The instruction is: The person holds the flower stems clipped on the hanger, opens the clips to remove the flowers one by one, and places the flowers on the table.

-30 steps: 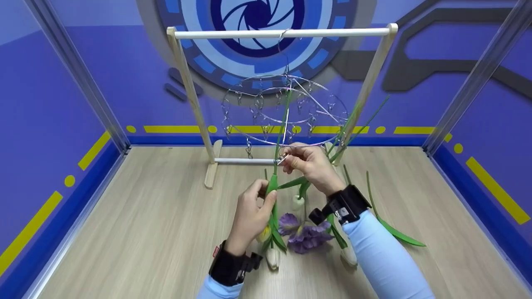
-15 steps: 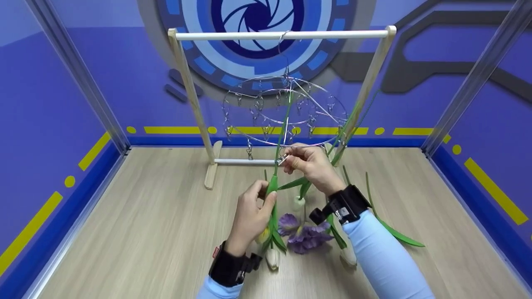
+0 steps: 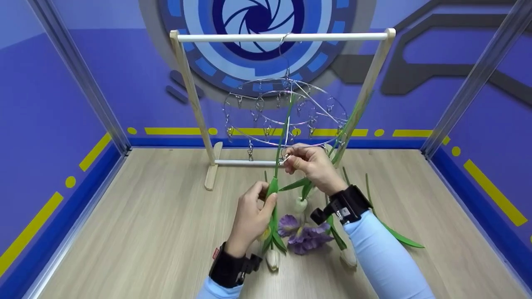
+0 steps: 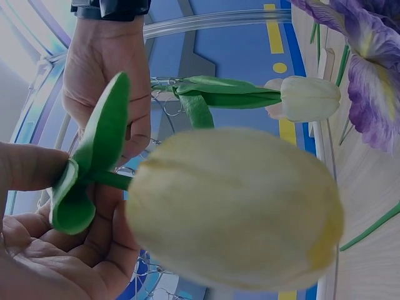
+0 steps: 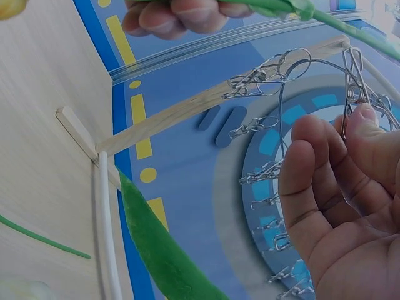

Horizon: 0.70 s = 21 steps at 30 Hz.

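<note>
1. My left hand (image 3: 252, 211) pinches the pale tulip (image 4: 234, 209) at its leaves (image 4: 107, 131), below the wire hanger (image 3: 270, 143).
2. My right hand (image 3: 316, 167) pinches a metal clip (image 5: 354, 92) under the hanger's front.
3. A white tulip (image 3: 301, 204) hangs at the hanger's right side.

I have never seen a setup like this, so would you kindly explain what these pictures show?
There is no machine here: a person works with two bare hands. The widest picture looks down from a camera worn on the head; the close ones come from wrist cameras. The left hand holds a pale flower by its leafy stem, while the right hand pinches a metal clip of the wire hanger, which hangs from a rack. On the table lie a purple flower and a white tulip.
</note>
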Motion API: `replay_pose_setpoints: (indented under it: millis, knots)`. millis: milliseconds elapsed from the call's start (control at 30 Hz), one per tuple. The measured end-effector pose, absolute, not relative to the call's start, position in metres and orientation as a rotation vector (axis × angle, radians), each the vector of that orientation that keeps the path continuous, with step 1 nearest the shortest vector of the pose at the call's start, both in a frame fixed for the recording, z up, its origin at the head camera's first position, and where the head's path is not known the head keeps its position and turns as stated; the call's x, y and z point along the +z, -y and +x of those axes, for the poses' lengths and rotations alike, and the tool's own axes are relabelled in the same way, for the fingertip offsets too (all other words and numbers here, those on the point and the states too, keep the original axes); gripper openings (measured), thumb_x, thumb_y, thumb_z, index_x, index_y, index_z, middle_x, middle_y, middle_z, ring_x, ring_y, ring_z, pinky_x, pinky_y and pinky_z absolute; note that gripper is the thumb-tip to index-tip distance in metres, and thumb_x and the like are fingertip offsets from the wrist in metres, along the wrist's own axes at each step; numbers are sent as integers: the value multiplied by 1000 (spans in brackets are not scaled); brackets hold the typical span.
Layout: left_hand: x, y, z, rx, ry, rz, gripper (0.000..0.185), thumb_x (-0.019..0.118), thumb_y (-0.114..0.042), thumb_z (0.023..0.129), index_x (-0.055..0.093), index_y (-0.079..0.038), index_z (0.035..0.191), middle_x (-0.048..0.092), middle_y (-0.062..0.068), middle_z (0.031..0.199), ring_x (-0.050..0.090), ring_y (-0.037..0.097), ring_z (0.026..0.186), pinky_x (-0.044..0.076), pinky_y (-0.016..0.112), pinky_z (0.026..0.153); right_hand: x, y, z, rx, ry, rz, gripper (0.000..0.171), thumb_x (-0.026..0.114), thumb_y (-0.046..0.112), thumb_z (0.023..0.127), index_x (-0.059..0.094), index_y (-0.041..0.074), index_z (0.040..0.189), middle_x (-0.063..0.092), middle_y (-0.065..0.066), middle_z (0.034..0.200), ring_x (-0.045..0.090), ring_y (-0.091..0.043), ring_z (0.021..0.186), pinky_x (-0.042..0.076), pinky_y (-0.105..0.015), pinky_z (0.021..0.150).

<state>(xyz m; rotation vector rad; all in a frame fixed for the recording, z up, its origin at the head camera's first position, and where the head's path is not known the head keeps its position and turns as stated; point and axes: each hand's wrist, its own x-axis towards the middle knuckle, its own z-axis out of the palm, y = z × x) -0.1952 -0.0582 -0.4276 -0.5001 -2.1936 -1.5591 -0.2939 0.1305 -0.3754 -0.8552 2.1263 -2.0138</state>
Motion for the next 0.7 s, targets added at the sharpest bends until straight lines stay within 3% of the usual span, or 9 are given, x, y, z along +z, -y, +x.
replay_pose_setpoints:
  millis: [200, 433, 700]
  knots:
    - [-427, 60, -195, -1562, 2199, -488, 4, 64, -2, 98, 66, -1, 102, 66, 5, 88, 63, 19, 82, 52, 32, 77, -376, -131, -295, -1972, -2120, -852, 25, 58, 6, 105, 60, -16, 115, 73, -4, 93, 70, -14, 79, 59, -28, 76]
    - [-428, 60, -196, -1565, 2196, -476, 3, 65, -1, 98, 65, 0, 101, 66, 4, 87, 62, 19, 82, 52, 30, 77, -377, -132, -297, -1932, -2114, -896, 27, 59, 14, 105, 62, -10, 116, 70, -6, 98, 69, -16, 82, 58, -30, 77]
    - [-428, 62, -196, -1546, 2196, -504, 4, 64, -3, 99, 65, -2, 102, 66, 5, 89, 63, 19, 83, 53, 33, 78, -376, -136, -294, -1913, -2105, -867, 34, 51, 17, 110, 58, -10, 130, 69, -5, 102, 68, -16, 85, 57, -29, 80]
